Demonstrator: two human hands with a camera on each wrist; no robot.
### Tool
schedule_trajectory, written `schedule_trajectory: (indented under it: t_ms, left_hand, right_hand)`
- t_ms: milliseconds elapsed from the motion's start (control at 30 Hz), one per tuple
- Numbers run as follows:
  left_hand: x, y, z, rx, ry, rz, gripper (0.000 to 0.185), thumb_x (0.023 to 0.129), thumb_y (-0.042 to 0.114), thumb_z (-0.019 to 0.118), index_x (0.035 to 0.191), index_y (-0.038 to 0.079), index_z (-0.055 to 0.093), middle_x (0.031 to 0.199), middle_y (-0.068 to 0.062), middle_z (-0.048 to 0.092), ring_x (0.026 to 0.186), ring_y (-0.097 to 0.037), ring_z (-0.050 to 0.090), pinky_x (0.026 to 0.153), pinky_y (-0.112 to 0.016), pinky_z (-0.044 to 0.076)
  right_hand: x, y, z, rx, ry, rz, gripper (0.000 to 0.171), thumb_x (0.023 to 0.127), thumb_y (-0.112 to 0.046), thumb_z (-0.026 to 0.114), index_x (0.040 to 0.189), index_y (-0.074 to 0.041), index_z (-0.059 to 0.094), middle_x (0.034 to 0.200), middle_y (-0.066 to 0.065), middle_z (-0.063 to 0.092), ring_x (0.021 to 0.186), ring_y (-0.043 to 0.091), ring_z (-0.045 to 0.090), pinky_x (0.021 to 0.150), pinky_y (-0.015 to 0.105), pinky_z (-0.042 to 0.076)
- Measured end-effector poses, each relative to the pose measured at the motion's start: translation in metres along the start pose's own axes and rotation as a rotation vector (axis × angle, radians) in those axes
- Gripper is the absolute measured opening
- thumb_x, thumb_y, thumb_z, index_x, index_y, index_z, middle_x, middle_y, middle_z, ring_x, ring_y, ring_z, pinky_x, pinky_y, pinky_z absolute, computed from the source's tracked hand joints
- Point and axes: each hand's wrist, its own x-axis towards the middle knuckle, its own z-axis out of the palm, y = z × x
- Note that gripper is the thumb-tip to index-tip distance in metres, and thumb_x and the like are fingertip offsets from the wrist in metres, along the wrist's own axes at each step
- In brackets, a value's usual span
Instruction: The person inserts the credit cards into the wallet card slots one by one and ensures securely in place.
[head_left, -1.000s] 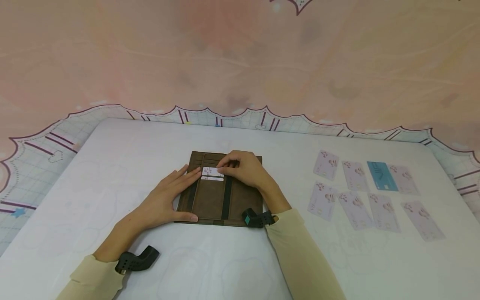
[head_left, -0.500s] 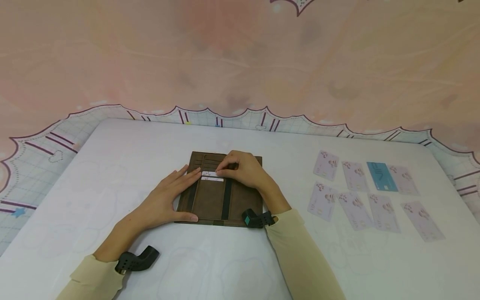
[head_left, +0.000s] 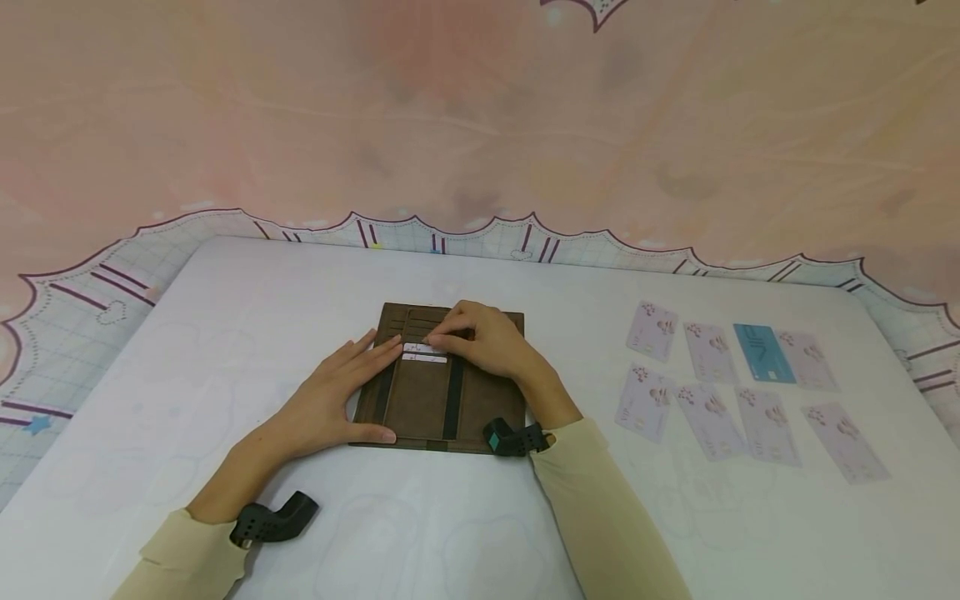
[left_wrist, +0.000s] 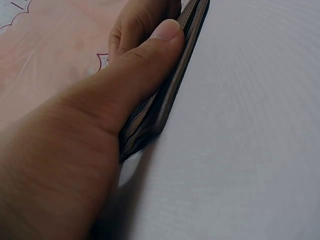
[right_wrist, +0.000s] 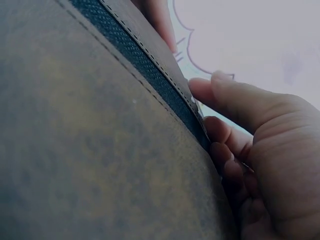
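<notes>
A brown leather wallet (head_left: 422,400) lies opened flat at the table's middle, with dark elastic bands and card slots. Two white printed cards sit in its centre slots; only narrow strips of the upper card (head_left: 417,348) and the lower card (head_left: 424,358) show. My left hand (head_left: 330,404) rests on the wallet's left side, fingers straight, thumb at the near edge, as the left wrist view also shows. Thumb and forefinger of my right hand (head_left: 487,337) pinch at the upper card's top edge; in the right wrist view, their tips meet close over the wallet's band (right_wrist: 155,75).
To the right, several pale printed cards (head_left: 711,352) lie in two rows on the white table (head_left: 337,283). A blue card (head_left: 763,352) overlaps one of them. Behind the table hangs a peach patterned cloth (head_left: 480,125).
The upper card has slid down into its slot, so less of it shows. My right fingertips have shifted slightly left along its top edge. The left hand has stayed put.
</notes>
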Motion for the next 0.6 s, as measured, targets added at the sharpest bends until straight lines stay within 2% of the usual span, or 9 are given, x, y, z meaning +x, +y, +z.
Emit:
schedule_trajectory:
  t_ms: [600]
  left_hand:
    - [0.0004, -0.0007, -0.0002, -0.003, 0.002, 0.004, 0.103, 0.07, 0.055, 0.079, 0.151, 0.012, 0.031, 0.154, -0.006, 0.03, 0.144, -0.032, 0.012, 0.115, -0.05, 0.01]
  right_hand:
    - [-0.0003, -0.0039, -0.0011, 0.02, -0.008, -0.009, 0.02, 0.092, -0.025, 0.066, 0.098, -0.01, 0.077, 0.095, -0.002, 0.059, 0.085, 0.012, 0.054, 0.074, 0.027, 0.047]
